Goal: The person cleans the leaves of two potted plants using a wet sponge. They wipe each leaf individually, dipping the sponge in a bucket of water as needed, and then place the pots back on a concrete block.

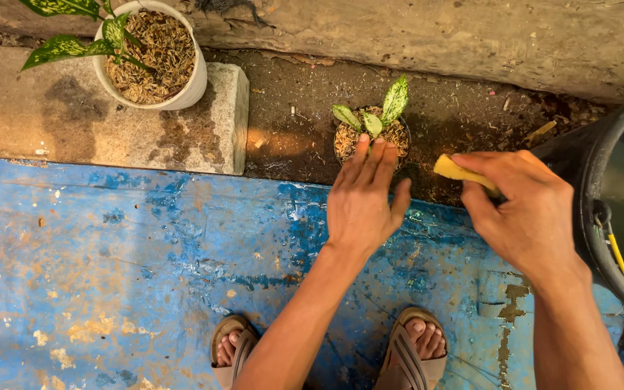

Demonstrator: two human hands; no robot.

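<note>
Head view looks straight down at two bare hands over a worn blue painted floor [146, 274]. Left hand [361, 202] lies flat with its fingers pressed together against the near side of a small dark pot [370, 141]; as I judge it, the hand steadies the pot so that it cannot tip or slide. That pot stands on a strip of damp soil [456, 108] just beyond the blue floor's edge, and it holds a young plant [380, 112] with speckled green and cream leaves above a dry, straw-like filling. Right hand [525, 209] pinches a yellow sponge-like piece [453, 170] between thumb and fingers, just beside the pot's right side, angled toward it as if to wipe. At the far right, a black bucket [586, 180] shows part of its rim, with a yellow strand inside. Upper left, a white pot [182, 90] with a larger speckled plant sits on a concrete slab [110, 130]. Two sandalled feet [326, 354] rest at the bottom edge. No package, label or sign shows anywhere.
</note>
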